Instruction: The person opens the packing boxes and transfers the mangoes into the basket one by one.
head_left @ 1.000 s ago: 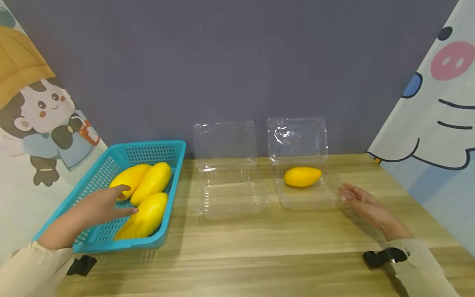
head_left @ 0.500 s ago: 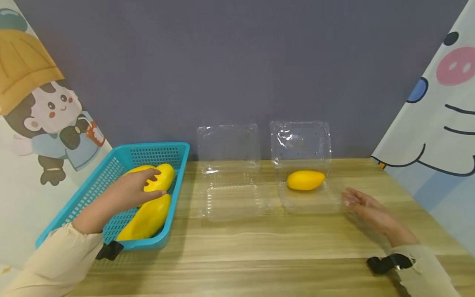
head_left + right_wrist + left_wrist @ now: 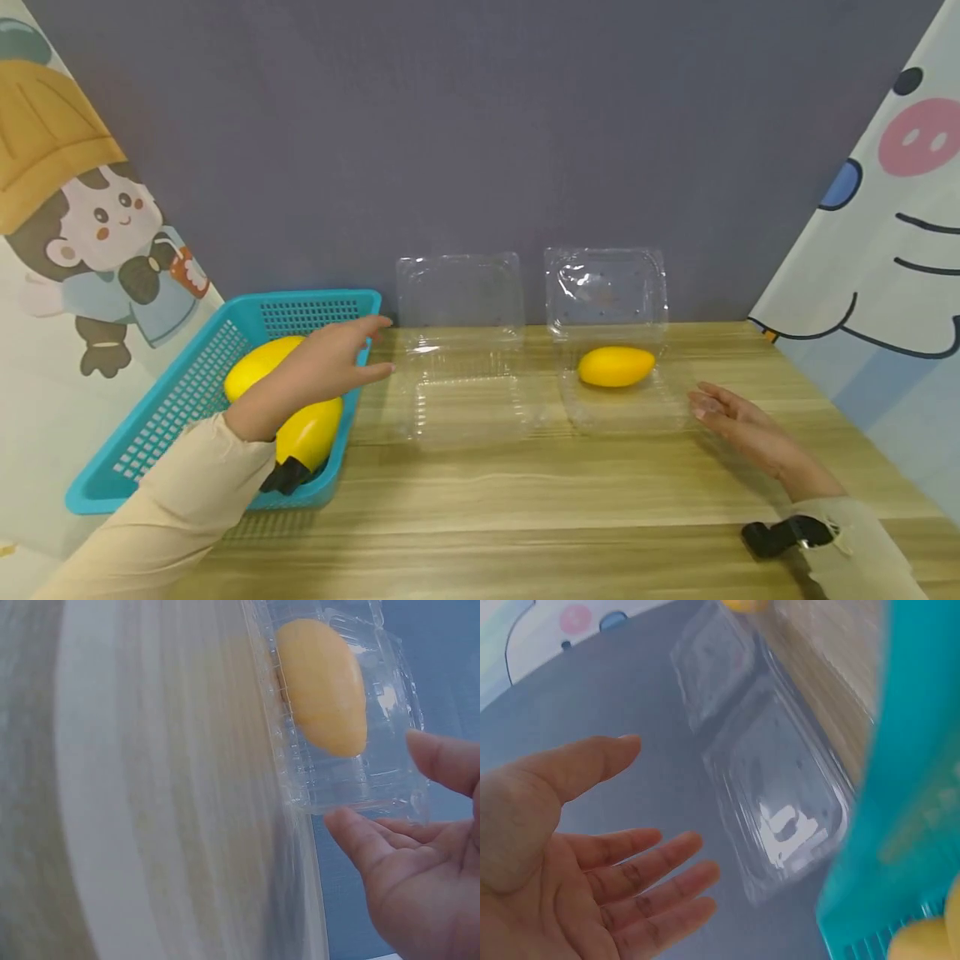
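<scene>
My left hand point(image 3: 318, 367) hangs over the right rim of a teal plastic basket point(image 3: 180, 367), fingers extended and holding nothing; the left wrist view shows its bare palm point(image 3: 570, 900). Yellow mangoes point(image 3: 258, 367) lie in the basket, partly hidden by my left forearm. An open clear clamshell box point(image 3: 465, 408) stands right of the basket. Beside it, a second open clear clamshell box point(image 3: 622, 412) holds one mango point(image 3: 617, 367). My right hand point(image 3: 757, 437) is at that box's right side with relaxed fingers; in the right wrist view a fingertip point(image 3: 341, 817) meets or nearly meets its edge.
All of this stands on a wood-grain table point(image 3: 480, 508). Behind it rises a grey wall point(image 3: 480, 150), which both raised lids stand close to. Cartoon-printed panels point(image 3: 892, 250) flank the table on both sides.
My left hand has moved right and slightly up, from above the mangoes in the basket to its right rim, with nothing in it. My right hand has stayed by the box.
</scene>
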`<action>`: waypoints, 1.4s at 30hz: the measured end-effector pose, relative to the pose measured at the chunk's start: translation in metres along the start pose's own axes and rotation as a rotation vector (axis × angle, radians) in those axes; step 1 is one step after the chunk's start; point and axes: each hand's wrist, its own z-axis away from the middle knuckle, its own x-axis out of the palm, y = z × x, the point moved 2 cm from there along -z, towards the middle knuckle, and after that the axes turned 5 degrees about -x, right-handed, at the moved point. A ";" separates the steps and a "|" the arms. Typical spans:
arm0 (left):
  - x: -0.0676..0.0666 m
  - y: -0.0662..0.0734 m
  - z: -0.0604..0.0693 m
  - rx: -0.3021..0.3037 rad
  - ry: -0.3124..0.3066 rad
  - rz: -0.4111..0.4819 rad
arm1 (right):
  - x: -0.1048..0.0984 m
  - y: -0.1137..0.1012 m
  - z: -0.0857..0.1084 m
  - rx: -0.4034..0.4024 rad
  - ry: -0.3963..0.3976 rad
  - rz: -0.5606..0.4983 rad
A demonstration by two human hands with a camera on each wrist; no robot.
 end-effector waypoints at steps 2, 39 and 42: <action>0.005 0.009 -0.007 0.030 0.009 0.003 | 0.000 0.000 0.000 -0.003 -0.005 -0.005; 0.084 0.134 -0.126 0.229 -0.093 0.092 | 0.001 0.002 0.001 0.003 0.001 -0.026; 0.097 0.141 -0.132 0.241 -0.101 0.100 | 0.000 0.002 0.001 0.000 0.005 -0.021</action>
